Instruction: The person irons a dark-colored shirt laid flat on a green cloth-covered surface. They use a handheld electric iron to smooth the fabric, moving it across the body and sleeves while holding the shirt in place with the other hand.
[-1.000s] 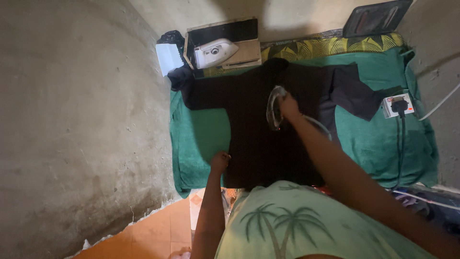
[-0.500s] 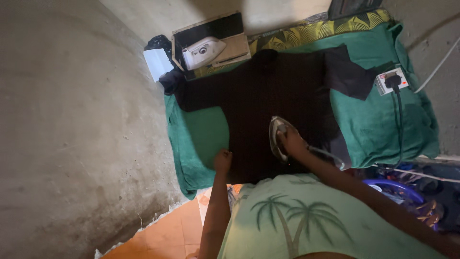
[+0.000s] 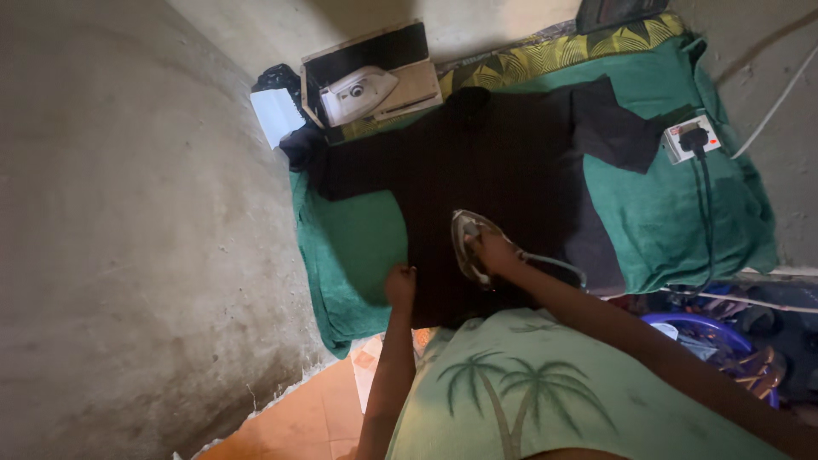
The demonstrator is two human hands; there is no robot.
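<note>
Two hands at work. Left hand [image 3: 399, 285], fingers curled and pressed down on the lower hem of one black garment [image 3: 494, 170], which lies flat on a green cloth [image 3: 682, 204]. Right hand [image 3: 492, 253], fingers closed round the handle of an iron [image 3: 469, 238] resting on the garment's lower middle. Irons counted: two; the second, white iron [image 3: 354, 92], sits in an open box [image 3: 375, 60] at the far edge. One white socket block [image 3: 688, 139] with black plug lies right, its cord trailing across the cloth.
</note>
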